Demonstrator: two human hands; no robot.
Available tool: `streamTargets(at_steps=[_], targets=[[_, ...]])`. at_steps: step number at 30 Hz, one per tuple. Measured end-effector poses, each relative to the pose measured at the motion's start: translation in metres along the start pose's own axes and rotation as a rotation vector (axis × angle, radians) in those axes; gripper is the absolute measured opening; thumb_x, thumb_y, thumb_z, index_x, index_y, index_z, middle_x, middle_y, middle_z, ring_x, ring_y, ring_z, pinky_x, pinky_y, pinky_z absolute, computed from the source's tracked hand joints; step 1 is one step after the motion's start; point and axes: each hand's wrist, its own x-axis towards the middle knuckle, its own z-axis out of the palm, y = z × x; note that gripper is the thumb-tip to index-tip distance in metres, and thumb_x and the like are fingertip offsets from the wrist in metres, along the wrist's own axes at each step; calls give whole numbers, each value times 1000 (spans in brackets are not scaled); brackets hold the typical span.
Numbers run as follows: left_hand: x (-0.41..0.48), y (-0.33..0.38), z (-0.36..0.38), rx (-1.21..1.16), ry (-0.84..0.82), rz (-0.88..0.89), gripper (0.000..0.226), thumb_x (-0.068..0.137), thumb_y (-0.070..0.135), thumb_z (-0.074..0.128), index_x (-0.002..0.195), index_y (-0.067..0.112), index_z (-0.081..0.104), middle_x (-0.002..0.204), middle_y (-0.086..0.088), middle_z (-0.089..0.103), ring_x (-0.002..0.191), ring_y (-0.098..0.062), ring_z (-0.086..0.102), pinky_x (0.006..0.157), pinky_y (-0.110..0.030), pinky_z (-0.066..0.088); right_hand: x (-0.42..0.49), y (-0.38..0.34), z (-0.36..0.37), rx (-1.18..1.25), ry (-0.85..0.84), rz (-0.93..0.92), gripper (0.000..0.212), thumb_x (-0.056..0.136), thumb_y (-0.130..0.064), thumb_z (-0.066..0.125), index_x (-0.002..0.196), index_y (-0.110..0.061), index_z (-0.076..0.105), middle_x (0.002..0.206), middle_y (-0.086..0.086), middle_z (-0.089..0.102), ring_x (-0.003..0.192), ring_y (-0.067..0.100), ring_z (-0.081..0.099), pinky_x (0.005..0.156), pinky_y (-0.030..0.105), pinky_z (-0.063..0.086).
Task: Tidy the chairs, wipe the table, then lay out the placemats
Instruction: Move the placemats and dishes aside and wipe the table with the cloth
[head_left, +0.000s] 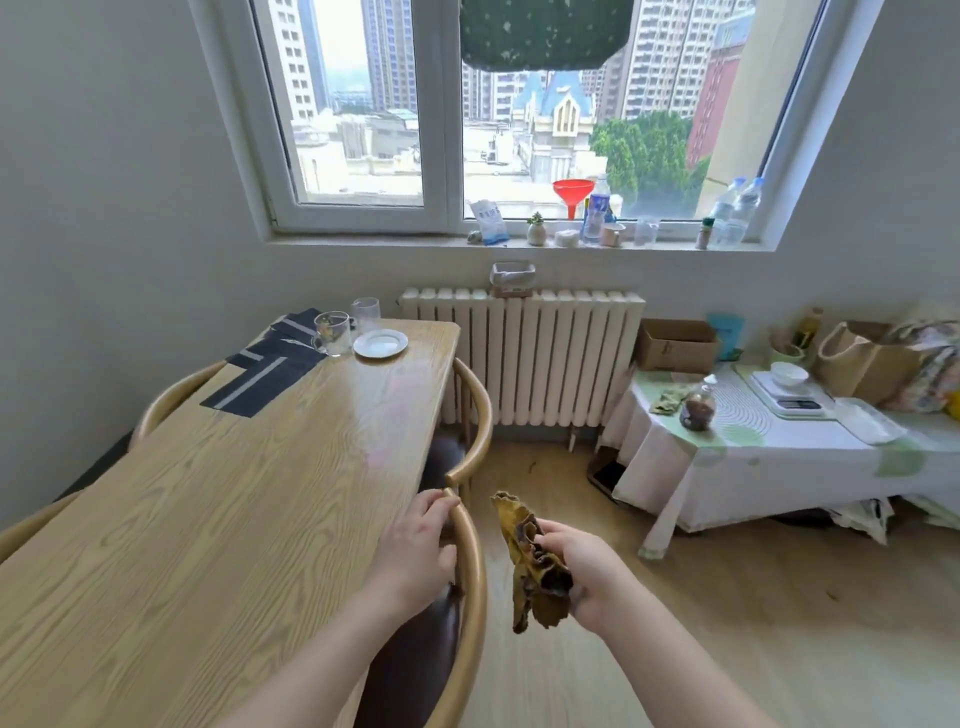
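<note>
1. Chairs first: near chair on the right side of the table, drawn close against its edge, dark seat showing below the curved wooden back rail.
2. Left hand: fingers curled over the very tip of that rail, gripping it.
3. Right hand: fingers closed round a crumpled yellow-brown cloth, held in the air just beside the rail, off the table.
4. Placemats: dark with a pale stripe, overlapping in a loose pile at the far left of the table, not yet laid out.
5. Risk, judged: pushing one-handed from the rail's tip likely to swing the near chair crooked, or to knock it against the table edge or the far chair, whose rail end sits almost touching.
6. Risk, judged: wiping toward the far end with glassware in place could tip or slide the glass mug and tumbler; safer moved off first.
7. Risk, judged: a damp cloth dragged across the pile would wet the placemats; stained-looking cloth might also smear the wood.
8. Containers on the table: glass mug beside the placemats, something small and yellowish seemingly inside, too small to tell; tumbler behind it apparently empty; white saucer bare.
9. Containers on the covered side table: jar with dark brown contents; white bowl on a kitchen scale, inside hidden; cardboard box behind, contents unseen.
</note>
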Motion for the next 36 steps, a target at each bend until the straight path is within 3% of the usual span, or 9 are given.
streamTargets(at_steps=[3, 12, 17, 20, 23, 29, 31, 33, 36], targets=[[31, -6, -5, -13, 55, -31, 53, 90, 19, 53, 141, 25, 39, 148, 6, 31, 138, -13, 29, 114, -30, 25, 29, -26, 5, -40, 0, -12, 29, 97, -4, 45, 101, -21, 68, 95, 12, 69, 93, 28, 64, 78, 40, 54], [114, -53, -31, 19, 97, -163, 56, 91, 21, 52, 144, 25, 34, 150, 3, 29, 140, -16, 26, 114, -31, 22, 123, -93, 61, -162, -103, -17, 24, 94, -5, 52, 99, -23, 68, 96, 13, 71, 92, 26, 68, 90, 44, 55], [129, -99, -33, -3, 77, -293, 57, 90, 16, 51, 144, 25, 34, 149, 4, 29, 135, -17, 33, 111, -34, 30, 167, -97, 102, -228, -159, 52, 28, 93, -3, 52, 106, -17, 71, 100, 17, 70, 96, 30, 66, 89, 44, 55], [135, -116, -33, -5, 80, -345, 57, 90, 16, 51, 144, 24, 33, 149, 3, 30, 136, -17, 32, 112, -32, 28, 188, -101, 122, -281, -239, 44, 27, 93, 1, 51, 99, -16, 71, 87, 13, 69, 82, 24, 66, 68, 34, 56], [145, -135, -27, -8, 84, -395, 57, 89, 16, 50, 143, 24, 34, 149, 1, 29, 136, -18, 32, 112, -34, 29, 213, -103, 146, -357, -282, 3, 24, 92, 1, 53, 101, -15, 69, 86, 11, 69, 81, 23, 66, 76, 35, 57], [162, -165, -11, -53, 57, -537, 57, 92, 19, 48, 145, 27, 30, 154, 3, 22, 141, -18, 23, 116, -37, 24, 272, -86, 183, -715, -362, -268, 35, 88, -7, 55, 117, -23, 68, 83, 3, 73, 66, 15, 70, 67, 31, 60], [169, -173, -5, -55, 45, -583, 56, 92, 19, 48, 144, 27, 31, 154, 4, 20, 142, -17, 22, 116, -37, 23, 293, -79, 193, -934, -429, -458, 35, 91, -12, 53, 119, -28, 65, 97, -1, 72, 79, 15, 70, 73, 29, 57], [180, -180, 0, -58, 36, -629, 55, 93, 20, 48, 144, 27, 31, 155, 3, 20, 142, -17, 21, 117, -37, 22, 317, -70, 203, -1178, -489, -680, 35, 93, -14, 51, 123, -28, 64, 122, -7, 63, 106, 19, 58, 91, 29, 46], [195, -191, 5, -56, 38, -678, 56, 93, 22, 49, 145, 26, 30, 155, 3, 20, 142, -17, 22, 116, -36, 22, 342, -61, 216, -1382, -612, -922, 40, 95, -12, 47, 131, -28, 57, 138, -7, 49, 115, 23, 45, 97, 29, 37]])
